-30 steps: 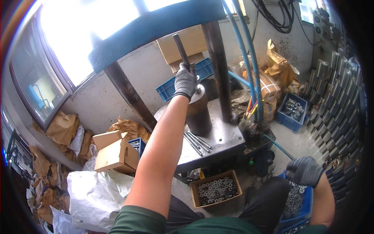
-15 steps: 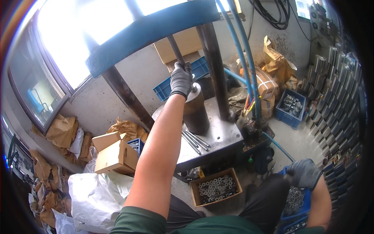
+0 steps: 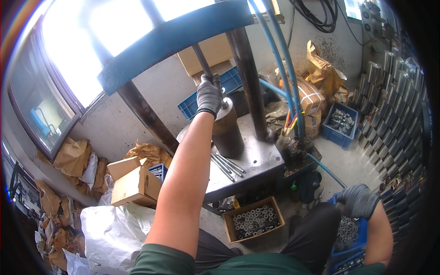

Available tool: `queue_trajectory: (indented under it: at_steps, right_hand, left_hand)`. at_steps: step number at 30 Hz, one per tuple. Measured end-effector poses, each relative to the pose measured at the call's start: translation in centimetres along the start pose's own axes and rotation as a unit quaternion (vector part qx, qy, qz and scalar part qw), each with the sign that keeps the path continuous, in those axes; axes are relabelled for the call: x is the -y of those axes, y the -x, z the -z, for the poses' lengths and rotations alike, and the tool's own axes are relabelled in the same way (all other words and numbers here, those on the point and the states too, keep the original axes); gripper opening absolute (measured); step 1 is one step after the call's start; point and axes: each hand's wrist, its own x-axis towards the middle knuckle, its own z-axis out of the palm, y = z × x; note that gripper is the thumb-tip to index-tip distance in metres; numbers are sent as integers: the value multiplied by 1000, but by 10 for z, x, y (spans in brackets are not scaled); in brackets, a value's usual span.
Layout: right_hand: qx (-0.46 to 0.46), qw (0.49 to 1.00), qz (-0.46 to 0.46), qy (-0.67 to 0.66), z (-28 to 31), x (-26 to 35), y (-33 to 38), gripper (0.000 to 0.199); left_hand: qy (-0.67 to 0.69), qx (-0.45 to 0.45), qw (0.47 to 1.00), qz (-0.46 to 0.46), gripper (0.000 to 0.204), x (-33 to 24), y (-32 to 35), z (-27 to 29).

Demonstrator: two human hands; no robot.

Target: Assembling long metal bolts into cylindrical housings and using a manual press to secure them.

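My left hand [image 3: 210, 95], in a grey knit glove, is closed around the lower end of a dark press rod [image 3: 200, 57] under the blue crossbeam [image 3: 176, 43]. Just below and right of that hand stands a thick metal cylinder [image 3: 228, 130] with a small shiny piece on its top. Several thin metal rods [image 3: 228, 166] lie on the steel press table [image 3: 263, 156] in front of it. My right hand [image 3: 359, 201], also gloved, is closed at the end of a blue lever [image 3: 326, 171], above a blue crate [image 3: 362, 236] of washers. Its fingertips are partly hidden.
On the floor below the table is a cardboard box [image 3: 227, 229] of ring-shaped parts. Farther right stand a blue bin [image 3: 339, 137] of metal parts and stacked metal tubes [image 3: 394, 123]. An open carton [image 3: 130, 188] and a white sack [image 3: 107, 233] sit at the left.
The whole view has shifted slightly. Both hands keep their places, the left on the press rod and the right at the lever's end.
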Motion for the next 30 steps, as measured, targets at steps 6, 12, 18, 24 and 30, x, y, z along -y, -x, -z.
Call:
queue_trajectory:
  at_steps: [6, 12, 18, 24, 30]
  right_hand:
    - [-271, 962, 13, -33, 16, 0, -22, 21]
    - [-593, 804, 52, 17, 104, -13, -120, 15]
    - [-592, 805, 44, 2, 114, -34, -141, 25]
    - [-430, 902, -3, 36, 64, -8, -68, 33]
    - [-57, 998, 23, 15, -19, -3, -4, 28]
  left_hand:
    - [-5, -10, 1000, -5, 35, 5, 1, -1]
    - [1, -19, 1000, -20, 39, 35, -21, -9]
    - [-3, -9, 1000, -18, 39, 15, -10, -10]
    - [-16, -11, 1000, -4, 37, 3, 0, 2]
    - [-43, -26, 999, -16, 37, 6, -3, 2]
